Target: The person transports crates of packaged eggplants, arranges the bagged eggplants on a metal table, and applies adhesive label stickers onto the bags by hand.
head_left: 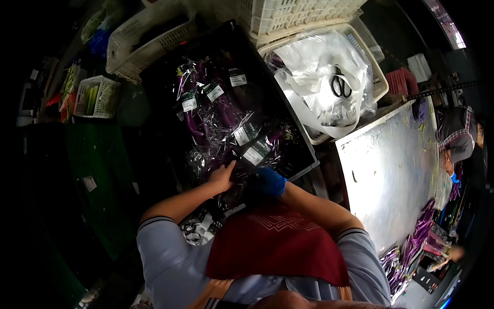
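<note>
Purple, glossy long eggplants in a crinkled clear-film pack with a white label (254,155) lie at the near end of a large black plastic crate (310,166), just beyond the fingers of both hands. The bare left hand (221,178) reaches in from the left, its index finger extended toward the pack's lower left side; whether the fingertip presses the film cannot be told, nor how wide the other fingers stand. The right hand (269,182), in a thin blue glove, is just below the pack's near edge, its fingers lost in shadow, so their spread or hold cannot be told. Farther up the crate, more film-wrapped purple eggplants (224,110) overlap, the wrinkled film throwing sharp glints around dark green and white labels. To the right, a cream plastic crate (382,85) with a smooth rim bears rumpled translucent plastic sheeting (321,56) and black-handled scissors (339,85). Beyond it stands a smooth, pale table (381,180), glaring with light, and slender loose purple eggplants (414,239) are heaped along its lower right side. A maroon cloth apron (278,250) crosses the bottom of the view. The black crate's left side sinks into darkness, and the outer scene is cut off by the black lens border.
</note>
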The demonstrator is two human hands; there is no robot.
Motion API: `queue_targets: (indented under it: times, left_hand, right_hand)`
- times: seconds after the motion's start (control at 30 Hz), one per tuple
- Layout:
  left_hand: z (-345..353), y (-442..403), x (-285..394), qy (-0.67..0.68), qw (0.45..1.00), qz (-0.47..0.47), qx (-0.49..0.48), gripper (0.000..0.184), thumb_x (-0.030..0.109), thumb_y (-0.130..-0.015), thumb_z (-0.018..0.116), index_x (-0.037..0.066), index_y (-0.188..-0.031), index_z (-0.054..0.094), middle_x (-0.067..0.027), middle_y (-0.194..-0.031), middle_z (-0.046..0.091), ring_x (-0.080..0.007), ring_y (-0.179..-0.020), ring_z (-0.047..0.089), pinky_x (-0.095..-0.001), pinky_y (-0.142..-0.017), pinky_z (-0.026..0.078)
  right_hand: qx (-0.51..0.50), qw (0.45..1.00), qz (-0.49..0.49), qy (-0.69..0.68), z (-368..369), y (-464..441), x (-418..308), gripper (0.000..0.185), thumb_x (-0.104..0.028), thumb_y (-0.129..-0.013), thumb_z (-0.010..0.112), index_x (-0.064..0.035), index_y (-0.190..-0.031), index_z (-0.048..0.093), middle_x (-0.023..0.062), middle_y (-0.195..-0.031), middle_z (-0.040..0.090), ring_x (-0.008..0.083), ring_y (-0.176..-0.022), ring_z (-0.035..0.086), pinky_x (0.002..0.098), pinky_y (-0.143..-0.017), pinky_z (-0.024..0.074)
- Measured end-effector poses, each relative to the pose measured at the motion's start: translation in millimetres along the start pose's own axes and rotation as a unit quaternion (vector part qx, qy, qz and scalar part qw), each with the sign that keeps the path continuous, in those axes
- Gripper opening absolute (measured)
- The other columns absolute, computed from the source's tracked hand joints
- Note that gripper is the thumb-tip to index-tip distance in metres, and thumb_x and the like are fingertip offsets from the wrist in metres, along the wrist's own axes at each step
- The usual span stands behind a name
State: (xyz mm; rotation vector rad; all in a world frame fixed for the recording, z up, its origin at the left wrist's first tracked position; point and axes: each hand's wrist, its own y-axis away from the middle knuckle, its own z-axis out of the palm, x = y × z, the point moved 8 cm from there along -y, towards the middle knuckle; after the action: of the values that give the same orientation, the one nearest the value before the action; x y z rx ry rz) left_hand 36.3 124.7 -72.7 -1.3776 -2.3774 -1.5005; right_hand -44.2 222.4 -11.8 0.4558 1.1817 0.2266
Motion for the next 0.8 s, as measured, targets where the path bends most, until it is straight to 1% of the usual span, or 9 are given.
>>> queue_targets:
  times: [0.1,0.2,0.23,0.27,0.33,0.43,0.67,0.73,0.8]
  left_hand:
    - [9.8,-7.4,1.8,-0.082,0.995,0.021,0.054,0.082,0.018,-0.068,0.066,0.017,-0.134,0.018,-0.0195,-0.100,0.046,-0.0360,-0.092,0.050,-0.0400,-0.078,0.042]
    - [13.7,-8.3,8.3,-0.120,0.990,0.041,0.064,0.080,0.018,-0.069,0.064,0.014,-0.134,0.018,-0.0184,-0.098,0.046,-0.0351,-0.091,0.050,-0.0402,-0.074,0.044]
    - [1.7,1.4,16.1,-0.107,0.991,0.054,0.066,0.079,0.018,-0.069,0.064,0.013,-0.134,0.018,-0.0179,-0.098,0.047,-0.0342,-0.090,0.051,-0.0399,-0.074,0.044]
    - [-6.5,8.9,20.4,-0.094,0.991,0.067,0.067,0.079,0.018,-0.069,0.064,0.012,-0.134,0.019,-0.0174,-0.098,0.047,-0.0333,-0.089,0.052,-0.0396,-0.073,0.045]
    - [-6.9,18.4,18.2,-0.095,0.994,0.053,0.035,0.087,0.026,-0.068,0.066,0.012,-0.135,0.012,-0.0202,-0.113,0.043,-0.0335,-0.092,0.051,-0.0420,-0.075,0.044]
    - [-3.7,43.9,25.9,-0.194,0.978,0.076,-0.008,0.094,0.032,-0.066,0.067,0.014,-0.136,0.007,-0.0248,-0.127,0.033,-0.0341,-0.094,0.052,-0.0436,-0.077,0.042]
    - [27.7,32.7,9.7,-0.309,0.945,0.108,-0.019,0.098,0.034,-0.063,0.069,0.015,-0.137,0.008,-0.0336,-0.127,0.023,-0.0415,-0.099,0.049,-0.0472,-0.083,0.040]
    - [13.7,29.3,10.9,-0.266,0.936,0.175,-0.146,0.096,0.038,-0.061,0.070,0.014,-0.135,0.013,-0.0274,-0.126,0.030,-0.0437,-0.100,0.048,-0.0470,-0.083,0.041]
    - [-32.0,14.9,12.6,-0.186,0.967,0.170,-0.030,0.095,0.040,-0.061,0.070,0.012,-0.134,0.016,-0.0255,-0.130,0.027,-0.0440,-0.108,0.041,-0.0460,-0.089,0.037]
  right_hand:
    - [-0.063,0.974,0.100,-0.193,11.2,10.6,17.6,0.027,-0.019,-0.080,0.055,-0.0063,-0.104,0.054,0.0113,-0.100,0.056,0.0225,-0.089,0.055,0.0323,-0.075,0.0460]
    - [0.054,0.987,0.145,0.036,-47.5,2.8,18.4,0.034,-0.018,-0.079,0.055,-0.0047,-0.110,0.050,0.0160,-0.118,0.046,0.0288,-0.095,0.054,0.0406,-0.076,0.0460]
    - [0.143,0.926,0.024,0.348,-75.9,-4.1,-12.9,0.034,-0.018,-0.078,0.055,-0.0062,-0.109,0.051,0.0169,-0.120,0.044,0.0313,-0.092,0.055,0.0410,-0.075,0.0465]
    - [0.214,0.752,-0.102,0.615,-83.8,-4.3,-43.4,0.034,-0.017,-0.076,0.055,-0.0077,-0.108,0.052,0.0178,-0.122,0.041,0.0339,-0.089,0.055,0.0414,-0.074,0.0470]
    - [0.178,0.786,-0.069,0.588,-112.3,-15.0,-27.1,0.035,-0.017,-0.073,0.056,-0.0098,-0.107,0.052,0.0175,-0.120,0.042,0.0361,-0.086,0.056,0.0410,-0.073,0.0477]
    - [0.168,0.747,0.158,0.624,-132.4,-40.5,3.1,0.034,-0.016,-0.074,0.054,-0.0095,-0.108,0.052,0.0173,-0.116,0.046,0.0353,-0.088,0.056,0.0409,-0.072,0.0475]
    - [0.112,0.707,-0.067,0.695,-110.5,-26.1,-39.2,0.035,-0.026,-0.077,0.047,-0.0068,-0.105,0.058,0.0214,-0.109,0.052,0.0345,-0.102,0.050,0.0431,-0.088,0.0391]
    - [0.086,0.821,0.084,0.558,-104.4,0.7,-57.6,0.036,-0.019,-0.078,0.048,-0.0057,-0.111,0.052,0.0210,-0.116,0.046,0.0333,-0.102,0.050,0.0395,-0.086,0.0412]
    - [0.181,0.864,-0.115,0.455,-108.6,10.2,-45.7,0.049,-0.019,-0.068,0.060,-0.0024,-0.112,0.047,0.0214,-0.100,0.053,0.0360,-0.089,0.053,0.0406,-0.076,0.0445]
